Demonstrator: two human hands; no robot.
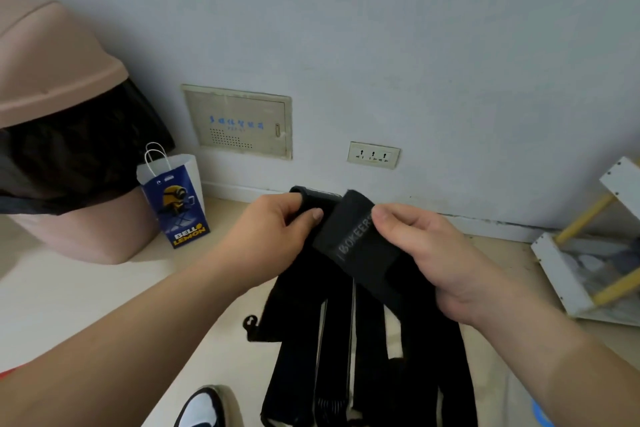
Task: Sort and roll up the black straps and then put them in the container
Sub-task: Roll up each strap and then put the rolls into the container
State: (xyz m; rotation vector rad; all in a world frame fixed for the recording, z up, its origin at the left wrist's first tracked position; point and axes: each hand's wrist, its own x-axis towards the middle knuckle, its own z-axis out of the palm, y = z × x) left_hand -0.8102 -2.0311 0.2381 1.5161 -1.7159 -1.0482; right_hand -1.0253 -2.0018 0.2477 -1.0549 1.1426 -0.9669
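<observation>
Bare arms are stretching forward: left hand (pixel 277 230) is pinching the straps (pixel 301 350), right hand (pixel 440 253) is gripping the lettered strap (pixel 349 236).

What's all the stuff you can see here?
black fabric straps: several, black, held mid-frame, hanging down
pinkish plastic lidded bin: one, pink-beige, far left
black bin liner: one, black, bunched under the bin's lid
cartoon-printed paper gift bag: one, blue and white, beside the bin
rectangular wall panel: one, cream, up-left of the straps
triple wall socket: one, white, right of the panel
shelf rack: one, white with yellow bars, far right
shoe: one, black and white, bottom edge
left hand: one, bare, grip pinching the straps' top
right hand: one, bare, grip on the lettered strap
</observation>
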